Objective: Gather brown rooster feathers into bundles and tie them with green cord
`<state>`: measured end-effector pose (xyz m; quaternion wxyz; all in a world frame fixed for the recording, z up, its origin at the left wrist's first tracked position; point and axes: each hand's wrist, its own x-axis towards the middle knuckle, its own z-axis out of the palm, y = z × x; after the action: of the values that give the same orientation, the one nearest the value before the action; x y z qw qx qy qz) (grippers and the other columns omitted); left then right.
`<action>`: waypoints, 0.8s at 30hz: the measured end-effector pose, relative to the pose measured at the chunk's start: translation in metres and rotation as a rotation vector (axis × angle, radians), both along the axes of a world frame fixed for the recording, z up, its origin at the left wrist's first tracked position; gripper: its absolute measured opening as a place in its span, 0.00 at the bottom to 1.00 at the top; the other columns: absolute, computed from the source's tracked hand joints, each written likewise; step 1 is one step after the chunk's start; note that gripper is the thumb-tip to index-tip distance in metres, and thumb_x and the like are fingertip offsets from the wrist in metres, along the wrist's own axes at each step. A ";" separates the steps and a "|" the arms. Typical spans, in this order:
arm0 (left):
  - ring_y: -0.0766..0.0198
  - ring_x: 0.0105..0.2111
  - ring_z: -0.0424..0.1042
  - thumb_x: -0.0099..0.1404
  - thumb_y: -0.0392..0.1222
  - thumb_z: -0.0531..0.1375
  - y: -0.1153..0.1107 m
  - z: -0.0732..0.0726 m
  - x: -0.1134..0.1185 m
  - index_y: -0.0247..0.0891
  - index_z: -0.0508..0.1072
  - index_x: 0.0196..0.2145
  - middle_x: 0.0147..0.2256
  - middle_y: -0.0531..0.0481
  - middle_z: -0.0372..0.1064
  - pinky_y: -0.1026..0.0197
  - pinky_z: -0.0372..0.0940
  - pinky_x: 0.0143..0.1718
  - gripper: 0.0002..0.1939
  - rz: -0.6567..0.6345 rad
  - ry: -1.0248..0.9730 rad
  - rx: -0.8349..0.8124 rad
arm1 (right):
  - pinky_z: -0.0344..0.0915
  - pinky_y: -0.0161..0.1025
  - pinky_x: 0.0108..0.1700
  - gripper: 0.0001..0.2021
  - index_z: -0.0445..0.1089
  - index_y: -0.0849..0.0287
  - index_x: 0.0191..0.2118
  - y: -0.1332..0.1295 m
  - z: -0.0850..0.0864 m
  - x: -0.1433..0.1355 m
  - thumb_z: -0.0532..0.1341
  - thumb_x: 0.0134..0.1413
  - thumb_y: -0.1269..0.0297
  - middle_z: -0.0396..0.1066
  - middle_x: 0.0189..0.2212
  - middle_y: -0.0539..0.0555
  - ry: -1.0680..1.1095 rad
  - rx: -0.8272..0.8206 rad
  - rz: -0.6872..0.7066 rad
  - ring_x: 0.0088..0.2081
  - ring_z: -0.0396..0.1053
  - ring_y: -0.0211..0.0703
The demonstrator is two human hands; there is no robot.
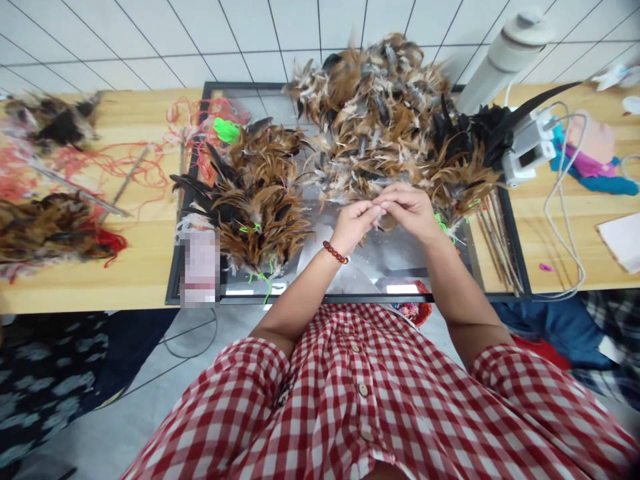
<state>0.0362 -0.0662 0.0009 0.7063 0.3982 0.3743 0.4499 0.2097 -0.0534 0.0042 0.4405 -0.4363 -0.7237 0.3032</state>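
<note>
My left hand (pixel 354 223) and my right hand (pixel 407 208) meet at the fingertips, both pinched closed. Whatever sits between the fingers is too small to make out. Just beyond them lies a big heap of brown, tan and grey feathers (pixel 375 127). To the left is a pile of brown and black feather bunches (pixel 265 200), some tied with bright green string (pixel 250 228). Near my right wrist are more brown feathers (pixel 465 187) with green ties, and long black feathers (pixel 473 133) behind. All this rests on a black-framed glass panel (pixel 345 283).
A white bottle (pixel 505 63) and a charger block with cables (pixel 527 150) stand at right. Thin sticks (pixel 500 240) lie along the panel's right side. Red string (pixel 135 163) and other feather bundles (pixel 45 227) cover the left of the wooden table (pixel 150 280).
</note>
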 end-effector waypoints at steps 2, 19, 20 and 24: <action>0.72 0.24 0.61 0.66 0.43 0.71 -0.001 -0.002 -0.001 0.36 0.75 0.23 0.22 0.55 0.67 0.67 0.57 0.29 0.16 -0.008 0.101 0.100 | 0.75 0.49 0.48 0.24 0.82 0.51 0.35 -0.003 0.003 -0.001 0.60 0.67 0.37 0.80 0.35 0.55 -0.081 0.050 -0.031 0.39 0.77 0.48; 0.73 0.24 0.62 0.68 0.47 0.71 0.020 -0.007 -0.008 0.38 0.77 0.27 0.21 0.57 0.64 0.67 0.62 0.32 0.15 0.429 -0.047 -0.156 | 0.62 0.41 0.38 0.08 0.83 0.57 0.39 -0.016 0.011 -0.016 0.64 0.60 0.66 0.82 0.40 0.59 -0.842 -0.285 -0.055 0.41 0.77 0.51; 0.73 0.24 0.63 0.68 0.47 0.70 0.021 -0.008 -0.008 0.38 0.77 0.27 0.21 0.57 0.64 0.66 0.62 0.32 0.15 0.427 -0.055 -0.152 | 0.63 0.41 0.38 0.09 0.82 0.57 0.38 -0.016 0.013 -0.015 0.62 0.60 0.68 0.82 0.40 0.58 -0.805 -0.279 -0.052 0.40 0.77 0.50; 0.73 0.25 0.66 0.68 0.44 0.71 0.020 -0.013 -0.007 0.39 0.79 0.28 0.23 0.56 0.69 0.66 0.64 0.33 0.12 0.398 -0.061 -0.150 | 0.67 0.41 0.43 0.06 0.82 0.57 0.35 -0.014 0.011 -0.011 0.66 0.60 0.64 0.82 0.37 0.57 -0.334 -0.168 -0.105 0.39 0.77 0.46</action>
<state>0.0293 -0.0463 -0.0120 0.6424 0.2489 0.4563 0.5631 0.1990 -0.0672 0.0149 0.2913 -0.5528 -0.7352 0.2626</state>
